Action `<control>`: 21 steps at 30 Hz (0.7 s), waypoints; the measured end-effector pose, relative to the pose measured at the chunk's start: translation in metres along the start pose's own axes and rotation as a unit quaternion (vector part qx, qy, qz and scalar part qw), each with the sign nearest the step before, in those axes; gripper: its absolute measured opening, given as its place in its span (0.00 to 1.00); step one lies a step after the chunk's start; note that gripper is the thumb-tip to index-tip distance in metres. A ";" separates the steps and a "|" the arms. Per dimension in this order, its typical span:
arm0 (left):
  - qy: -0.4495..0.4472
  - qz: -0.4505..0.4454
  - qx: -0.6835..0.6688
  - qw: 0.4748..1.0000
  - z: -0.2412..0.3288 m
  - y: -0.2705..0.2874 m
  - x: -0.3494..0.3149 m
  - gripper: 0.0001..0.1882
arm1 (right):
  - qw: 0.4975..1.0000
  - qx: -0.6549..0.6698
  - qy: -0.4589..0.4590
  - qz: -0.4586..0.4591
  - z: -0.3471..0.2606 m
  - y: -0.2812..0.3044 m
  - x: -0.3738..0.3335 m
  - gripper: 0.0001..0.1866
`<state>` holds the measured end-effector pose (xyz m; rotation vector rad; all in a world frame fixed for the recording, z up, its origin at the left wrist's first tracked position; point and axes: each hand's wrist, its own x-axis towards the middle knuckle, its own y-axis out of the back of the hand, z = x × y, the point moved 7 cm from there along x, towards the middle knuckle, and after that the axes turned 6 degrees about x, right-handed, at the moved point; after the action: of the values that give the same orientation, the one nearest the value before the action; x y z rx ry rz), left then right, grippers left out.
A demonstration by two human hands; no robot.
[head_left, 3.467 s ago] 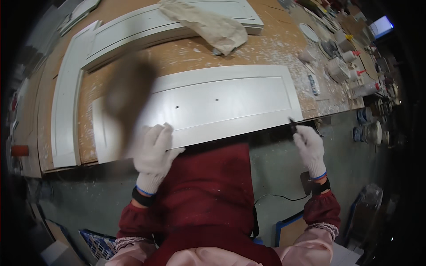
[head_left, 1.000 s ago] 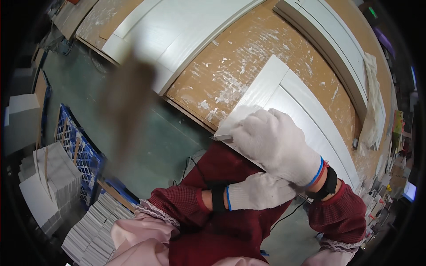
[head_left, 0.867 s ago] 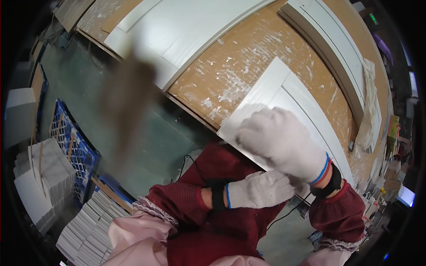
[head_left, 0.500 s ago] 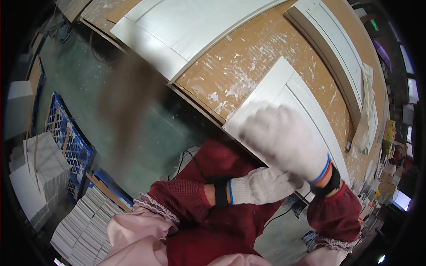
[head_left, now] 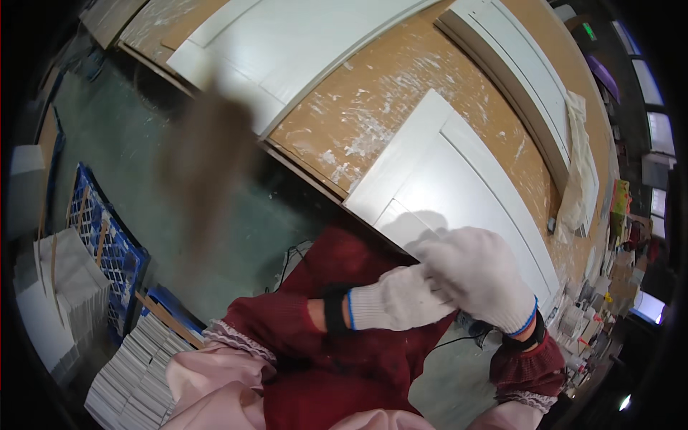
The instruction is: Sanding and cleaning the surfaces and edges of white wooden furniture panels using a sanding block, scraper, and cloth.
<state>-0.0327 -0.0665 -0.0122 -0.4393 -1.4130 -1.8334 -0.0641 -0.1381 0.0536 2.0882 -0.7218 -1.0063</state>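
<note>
Both my hands wear white knitted gloves with blue-edged cuffs and meet at the near edge of the work table. My left hand (head_left: 405, 297) is closed, its fingertips tucked against and partly behind my right hand. My right hand (head_left: 476, 272) is curled over them. What either hand holds, if anything, is hidden between them. Just beyond lies a white framed panel (head_left: 459, 179), like a cabinet door, with the shadow of my right hand on it.
The brown table (head_left: 337, 122) is smeared with white. A larger white panel (head_left: 279, 57) lies at the far left; a long white panel (head_left: 516, 50) with a pale cloth (head_left: 573, 172) lies farther right. Blue pallets (head_left: 107, 244) and stacked boards (head_left: 143, 365) stand at left. A brown blur covers the left.
My right hand has come back from over the white panel toward me and now meets my left hand. The view has shifted slightly.
</note>
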 end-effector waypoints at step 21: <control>0.111 -0.037 -0.048 0.992 -0.044 0.082 0.019 0.18 | 0.820 -0.022 -0.437 0.369 0.106 -0.095 -0.281 0.17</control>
<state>0.0236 -0.1217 0.0402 -0.2237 -1.2084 -1.9506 -0.2872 0.0842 0.0525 0.9973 -1.7556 -1.4347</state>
